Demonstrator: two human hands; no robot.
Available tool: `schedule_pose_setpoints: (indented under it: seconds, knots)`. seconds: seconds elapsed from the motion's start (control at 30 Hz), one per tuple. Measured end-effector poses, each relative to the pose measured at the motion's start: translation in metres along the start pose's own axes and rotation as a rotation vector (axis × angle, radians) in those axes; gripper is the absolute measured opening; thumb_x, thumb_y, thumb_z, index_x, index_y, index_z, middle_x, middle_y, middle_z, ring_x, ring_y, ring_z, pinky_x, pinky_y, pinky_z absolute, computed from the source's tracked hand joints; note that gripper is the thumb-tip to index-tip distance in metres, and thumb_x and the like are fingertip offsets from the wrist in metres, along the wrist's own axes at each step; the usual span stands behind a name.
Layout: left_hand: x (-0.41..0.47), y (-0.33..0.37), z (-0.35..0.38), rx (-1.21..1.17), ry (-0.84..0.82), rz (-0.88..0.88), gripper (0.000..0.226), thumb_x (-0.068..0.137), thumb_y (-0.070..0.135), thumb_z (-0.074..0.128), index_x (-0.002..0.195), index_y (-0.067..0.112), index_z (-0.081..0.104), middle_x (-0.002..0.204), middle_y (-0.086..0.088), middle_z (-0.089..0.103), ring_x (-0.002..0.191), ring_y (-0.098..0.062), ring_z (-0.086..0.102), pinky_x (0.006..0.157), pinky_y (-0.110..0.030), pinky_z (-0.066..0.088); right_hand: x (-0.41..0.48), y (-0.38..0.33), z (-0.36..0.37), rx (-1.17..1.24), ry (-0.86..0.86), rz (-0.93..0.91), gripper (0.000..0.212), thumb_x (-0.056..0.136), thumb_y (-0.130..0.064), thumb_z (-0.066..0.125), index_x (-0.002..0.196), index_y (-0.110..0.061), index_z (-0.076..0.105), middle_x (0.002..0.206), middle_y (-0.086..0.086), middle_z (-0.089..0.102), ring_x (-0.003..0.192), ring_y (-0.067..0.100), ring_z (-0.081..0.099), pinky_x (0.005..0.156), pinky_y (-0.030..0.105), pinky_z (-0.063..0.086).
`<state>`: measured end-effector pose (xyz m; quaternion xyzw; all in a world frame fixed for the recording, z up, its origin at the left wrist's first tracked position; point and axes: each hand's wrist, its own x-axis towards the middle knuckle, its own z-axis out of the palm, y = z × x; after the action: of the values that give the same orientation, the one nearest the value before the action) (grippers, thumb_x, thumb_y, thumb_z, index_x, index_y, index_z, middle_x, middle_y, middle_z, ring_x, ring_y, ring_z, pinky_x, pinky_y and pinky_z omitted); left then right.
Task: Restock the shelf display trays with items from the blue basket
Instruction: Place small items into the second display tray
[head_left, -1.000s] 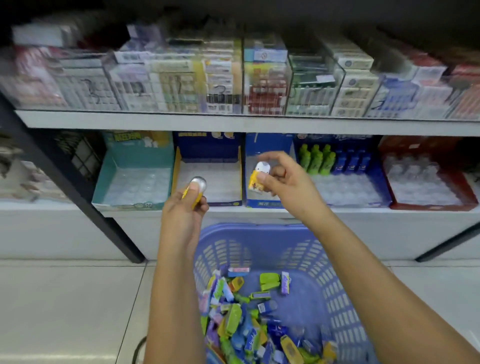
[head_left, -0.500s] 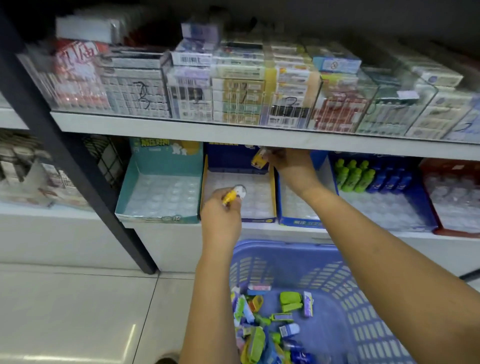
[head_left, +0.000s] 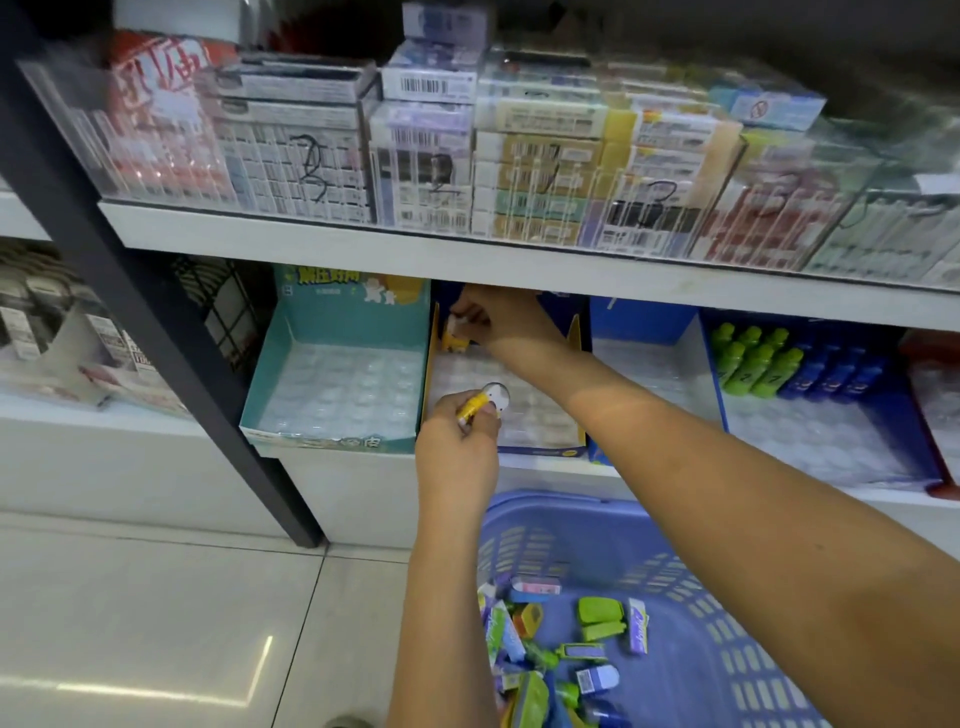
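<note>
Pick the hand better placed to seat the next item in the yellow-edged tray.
Right. The right hand pinches its yellow item at the back-left corner of the yellow-edged tray. The left hand holds a second yellow item above the tray's front, likely further from seating.

The clear plastic front panel (head_left: 311, 166) of the upper shelf carries black handwritten numbers: a "2" with an unclear second digit at the left, and a "3" further right. The white carton (head_left: 428, 83) on top shows a barcode with digits too small to read, and the light blue carton (head_left: 769, 106) shows a round red prohibition sign. The teal cardboard display tray (head_left: 332, 322) has yellow Chinese characters on its back card, too blurred to read.
</note>
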<state>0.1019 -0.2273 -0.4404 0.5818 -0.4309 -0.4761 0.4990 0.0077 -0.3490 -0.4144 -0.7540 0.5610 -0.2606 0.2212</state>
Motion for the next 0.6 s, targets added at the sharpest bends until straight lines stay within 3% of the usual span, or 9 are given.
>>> schedule_pose_setpoints:
  seconds: [0.13,0.23,0.3,0.37,0.43,0.5,0.6]
  knots:
    - [0.002,-0.001,-0.001,-0.068,-0.018,-0.018,0.013,0.094,0.012,0.054,0.104,0.013,0.061,0.093,-0.004,0.067,0.09,-0.022,0.067,0.085,-0.033,0.053,0.003,-0.004,0.0,-0.113,-0.008,0.024,0.025,0.092,-0.02,0.058,0.112,-0.005,0.064,0.112,0.01,0.066,0.104,0.023,0.06,0.076,0.021,0.037]
    - [0.003,0.001,-0.002,-0.196,-0.021,-0.06,0.013,0.096,0.01,0.051,0.104,0.01,0.06,0.085,0.001,0.065,0.085,-0.019,0.066,0.081,-0.026,0.053,0.004,-0.014,-0.006,-0.187,-0.098,0.086,0.029,0.095,-0.021,0.051,0.12,-0.011,0.061,0.122,0.008,0.062,0.112,0.025,0.057,0.092,0.031,0.044]
    - [0.001,0.003,-0.003,-0.253,0.001,-0.053,0.011,0.097,0.012,0.05,0.103,0.014,0.059,0.084,0.001,0.064,0.082,-0.016,0.065,0.075,-0.019,0.054,-0.005,-0.021,-0.014,-0.185,-0.092,0.085,0.036,0.095,-0.03,0.053,0.128,-0.017,0.054,0.129,0.005,0.058,0.115,0.021,0.055,0.095,0.028,0.043]
    - [0.0,0.005,-0.004,-0.277,0.045,-0.016,0.012,0.097,0.012,0.049,0.103,0.017,0.058,0.08,0.003,0.062,0.074,-0.01,0.062,0.069,-0.015,0.054,-0.025,-0.026,-0.023,0.06,-0.015,0.156,0.042,0.088,-0.038,0.062,0.124,-0.018,0.054,0.11,0.002,0.064,0.094,0.015,0.063,0.077,0.019,0.048]
    - [0.0,0.007,-0.003,-0.269,0.07,0.032,0.013,0.097,0.016,0.05,0.106,0.017,0.06,0.08,0.004,0.061,0.069,-0.007,0.06,0.069,-0.016,0.055,-0.052,-0.031,-0.03,0.366,-0.062,0.219,0.037,0.083,-0.034,0.07,0.112,-0.016,0.058,0.087,-0.001,0.065,0.069,0.011,0.065,0.061,0.017,0.051]
    - [-0.001,0.01,-0.003,-0.243,0.04,0.082,0.014,0.096,0.02,0.052,0.107,0.018,0.061,0.084,0.0,0.064,0.072,-0.008,0.061,0.074,-0.022,0.055,-0.074,-0.029,-0.033,0.473,-0.157,0.21,0.022,0.083,-0.021,0.07,0.103,-0.013,0.063,0.084,0.003,0.066,0.069,0.013,0.065,0.067,0.022,0.056]
    - [-0.005,0.011,0.001,-0.124,0.023,0.133,0.029,0.095,0.02,0.053,0.124,0.013,0.055,0.104,-0.008,0.065,0.09,-0.015,0.063,0.085,-0.029,0.053,-0.079,-0.026,-0.037,0.553,-0.043,0.209,0.016,0.083,-0.01,0.069,0.098,-0.01,0.066,0.089,0.009,0.068,0.074,0.013,0.064,0.068,0.016,0.056]
